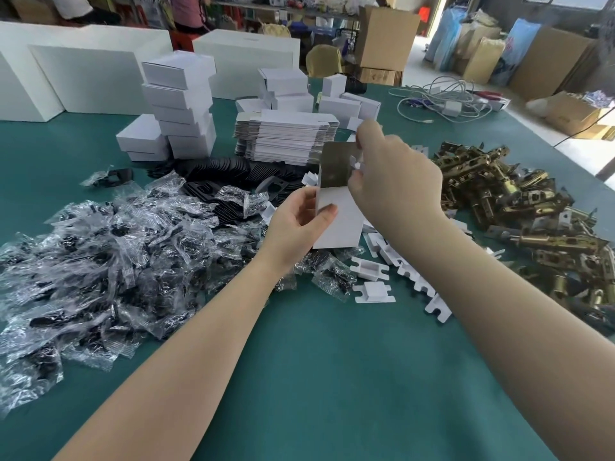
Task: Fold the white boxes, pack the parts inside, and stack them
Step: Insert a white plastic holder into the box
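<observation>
Green table point(332, 377), heaped with bagged parts point(100, 261) at left, brass latches point(519, 207) at right, flat blanks point(286, 134) and a box stack point(183, 108) behind. Held above the middle, one white box point(336, 221), long axis upright, open end on top. Left hand point(296, 224) curled around its lower body; right hand point(396, 181) nearer the opening, fingertips pinching the top flap point(339, 161). No readable writing anywhere.

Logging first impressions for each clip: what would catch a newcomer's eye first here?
Centre frame, the left hand and right hand hold a half-folded white box above the green table. A heap of brass latches fills the right, clear bagged parts the left, with stacked white boxes behind.
</observation>
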`<move>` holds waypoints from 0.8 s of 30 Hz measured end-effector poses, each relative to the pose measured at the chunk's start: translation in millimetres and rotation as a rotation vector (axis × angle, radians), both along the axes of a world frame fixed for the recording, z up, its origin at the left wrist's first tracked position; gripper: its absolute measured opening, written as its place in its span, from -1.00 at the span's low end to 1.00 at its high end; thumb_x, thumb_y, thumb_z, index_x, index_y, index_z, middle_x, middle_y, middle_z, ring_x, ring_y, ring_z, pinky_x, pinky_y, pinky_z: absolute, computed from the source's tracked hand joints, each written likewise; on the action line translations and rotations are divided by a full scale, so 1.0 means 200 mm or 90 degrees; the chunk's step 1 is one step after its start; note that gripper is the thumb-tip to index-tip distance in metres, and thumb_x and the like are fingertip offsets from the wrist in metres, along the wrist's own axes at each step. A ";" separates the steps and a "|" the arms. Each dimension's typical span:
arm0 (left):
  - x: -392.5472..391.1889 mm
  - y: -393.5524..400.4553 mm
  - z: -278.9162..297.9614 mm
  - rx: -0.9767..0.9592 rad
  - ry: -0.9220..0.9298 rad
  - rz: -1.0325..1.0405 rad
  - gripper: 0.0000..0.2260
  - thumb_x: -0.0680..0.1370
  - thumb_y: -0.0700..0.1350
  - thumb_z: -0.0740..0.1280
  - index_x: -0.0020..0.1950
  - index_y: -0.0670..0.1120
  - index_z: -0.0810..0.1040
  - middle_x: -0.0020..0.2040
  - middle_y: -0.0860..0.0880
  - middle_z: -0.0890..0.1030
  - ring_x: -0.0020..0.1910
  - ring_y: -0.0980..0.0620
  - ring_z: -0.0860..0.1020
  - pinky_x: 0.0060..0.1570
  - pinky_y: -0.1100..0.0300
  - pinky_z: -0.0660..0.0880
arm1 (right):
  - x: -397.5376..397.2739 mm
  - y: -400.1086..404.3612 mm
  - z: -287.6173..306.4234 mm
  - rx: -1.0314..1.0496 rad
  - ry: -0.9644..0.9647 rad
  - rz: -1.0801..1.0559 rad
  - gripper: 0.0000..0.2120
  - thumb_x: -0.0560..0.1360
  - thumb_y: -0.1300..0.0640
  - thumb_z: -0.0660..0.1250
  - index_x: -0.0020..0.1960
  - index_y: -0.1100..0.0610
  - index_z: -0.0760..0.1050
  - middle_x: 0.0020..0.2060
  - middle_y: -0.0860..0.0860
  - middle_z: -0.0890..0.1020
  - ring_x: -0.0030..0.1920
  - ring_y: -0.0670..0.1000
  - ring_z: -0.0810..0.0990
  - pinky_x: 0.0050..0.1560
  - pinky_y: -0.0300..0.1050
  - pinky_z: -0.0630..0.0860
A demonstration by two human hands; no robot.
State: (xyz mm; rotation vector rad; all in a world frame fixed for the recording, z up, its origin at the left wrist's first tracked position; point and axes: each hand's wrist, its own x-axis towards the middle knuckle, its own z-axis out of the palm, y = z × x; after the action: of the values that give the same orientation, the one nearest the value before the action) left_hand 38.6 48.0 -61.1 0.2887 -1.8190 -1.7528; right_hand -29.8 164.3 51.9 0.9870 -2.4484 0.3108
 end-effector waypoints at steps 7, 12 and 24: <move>0.00 0.00 0.01 0.007 -0.001 -0.007 -0.72 0.48 0.02 0.42 0.17 0.02 0.55 0.11 -0.03 0.65 0.06 0.10 0.62 0.02 0.26 0.55 | 0.01 -0.02 -0.01 0.061 0.061 -0.031 -0.79 0.51 0.32 0.31 0.08 0.12 0.39 -0.25 0.04 0.41 -0.39 0.11 0.36 -0.44 -0.20 0.05; 0.00 0.00 0.00 0.007 -0.001 -0.004 -0.72 0.47 0.02 0.42 0.16 0.03 0.55 0.12 -0.06 0.65 0.09 0.03 0.62 0.10 0.15 0.57 | -0.01 -0.02 -0.01 0.038 0.004 0.041 -0.83 0.55 0.24 0.22 0.11 0.11 0.49 -0.07 0.09 0.62 -0.21 0.16 0.48 -0.36 -0.14 0.25; 0.01 0.01 0.01 -0.020 -0.006 -0.001 -0.78 0.46 0.05 0.44 0.08 0.17 0.55 0.04 0.13 0.68 0.05 0.09 0.64 0.06 0.13 0.61 | 0.02 -0.03 0.07 0.149 0.079 -0.038 -0.79 0.52 0.34 0.28 0.10 0.12 0.39 -0.43 0.03 0.24 -0.49 0.04 0.19 -0.45 -0.20 0.07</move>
State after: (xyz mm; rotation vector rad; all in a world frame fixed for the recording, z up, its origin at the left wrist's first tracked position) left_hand 40.0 49.2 -58.8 0.2843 -1.8527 -1.7241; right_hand -25.8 157.6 65.2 0.9941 -2.4329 -0.0564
